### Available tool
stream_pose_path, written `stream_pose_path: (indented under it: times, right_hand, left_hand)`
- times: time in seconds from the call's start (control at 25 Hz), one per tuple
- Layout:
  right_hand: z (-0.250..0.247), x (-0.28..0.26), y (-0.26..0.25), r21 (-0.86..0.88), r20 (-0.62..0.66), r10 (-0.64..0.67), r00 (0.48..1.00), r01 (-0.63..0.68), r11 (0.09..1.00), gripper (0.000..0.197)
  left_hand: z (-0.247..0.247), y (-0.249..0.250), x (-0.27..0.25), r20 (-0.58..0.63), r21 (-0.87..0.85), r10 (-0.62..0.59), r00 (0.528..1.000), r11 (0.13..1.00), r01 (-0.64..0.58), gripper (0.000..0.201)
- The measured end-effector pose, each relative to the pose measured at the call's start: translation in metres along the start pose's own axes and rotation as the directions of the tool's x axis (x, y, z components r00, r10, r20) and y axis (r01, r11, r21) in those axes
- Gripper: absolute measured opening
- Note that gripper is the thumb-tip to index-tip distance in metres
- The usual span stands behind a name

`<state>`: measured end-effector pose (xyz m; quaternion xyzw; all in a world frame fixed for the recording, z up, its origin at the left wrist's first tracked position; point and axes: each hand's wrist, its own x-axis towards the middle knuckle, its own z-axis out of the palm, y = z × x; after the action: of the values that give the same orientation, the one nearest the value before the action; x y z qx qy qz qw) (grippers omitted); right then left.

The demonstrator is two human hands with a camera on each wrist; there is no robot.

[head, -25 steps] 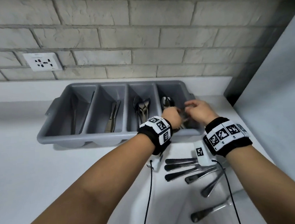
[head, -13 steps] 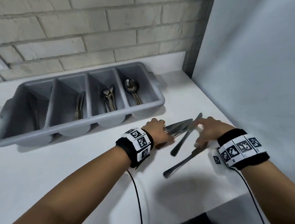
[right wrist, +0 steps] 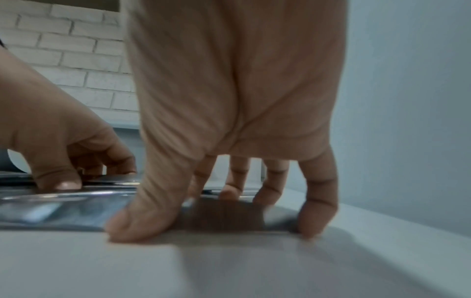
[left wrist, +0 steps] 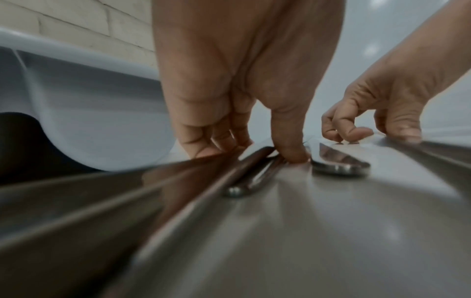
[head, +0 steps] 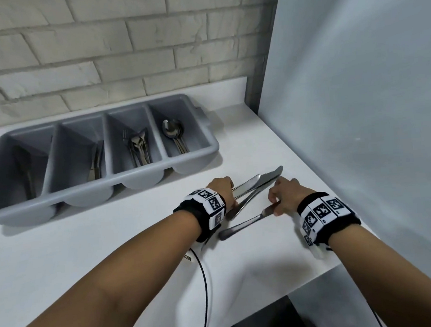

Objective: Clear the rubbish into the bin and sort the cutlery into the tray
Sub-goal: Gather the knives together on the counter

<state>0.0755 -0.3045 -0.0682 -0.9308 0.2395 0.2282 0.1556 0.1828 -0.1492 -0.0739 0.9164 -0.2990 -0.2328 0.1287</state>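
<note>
Three table knives lie on the white counter in front of the grey four-compartment tray. My left hand grips the handles of two knives; its thumb and fingers close on the handles. My right hand pinches the blade end of the nearest knife; thumb and fingers straddle the blade in the right wrist view, right hand. The tray holds spoons, forks and knives.
A pale blue panel rises close on the right of the counter. A brick wall stands behind the tray. The counter's front edge runs just below my forearms. A black cable trails from my left wrist.
One second ago both hands were over the tray's right compartment. They have come back to the counter and settled on the knives, and my view has swung to the right.
</note>
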Motion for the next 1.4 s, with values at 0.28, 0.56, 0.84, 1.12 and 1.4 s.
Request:
stream_pose_path:
  times: [0.28, 0.56, 0.84, 1.12, 1.4]
  right_hand:
    - [-0.007, 0.01, 0.012, 0.141, -0.185, 0.003, 0.983, 0.023, 0.99, 0.033]
    - [-0.019, 0.023, 0.013, 0.056, -0.183, 0.035, 0.983, -0.025, 0.998, 0.062]
    - [-0.024, 0.027, 0.015, 0.05, -0.097, 0.031, 0.995, -0.027, 0.998, 0.024]
    - [-0.018, 0.022, 0.018, 0.067, -0.156, 0.009, 0.988, 0.001, 0.998, 0.034]
    - [-0.018, 0.014, 0.011, -0.094, -0.119, -0.052, 0.992, 0.041, 0.995, 0.037]
  left_hand:
    - [0.0, -0.007, -0.003, -0.038, -0.003, 0.053, 0.998, 0.999, -0.054, 0.036]
    - [-0.012, -0.02, -0.016, 0.024, 0.19, 0.041, 0.999, 0.981, -0.044, 0.062]
    - [-0.003, -0.016, -0.015, 0.015, 0.098, 0.072, 0.997, 0.993, -0.073, 0.033]
    - [0.019, 0.017, -0.013, 0.003, 0.066, 0.159, 0.987, 0.985, -0.159, 0.033]
    - [0.026, 0.017, -0.007, 0.033, 0.108, 0.215, 0.976, 0.97, -0.217, 0.054]
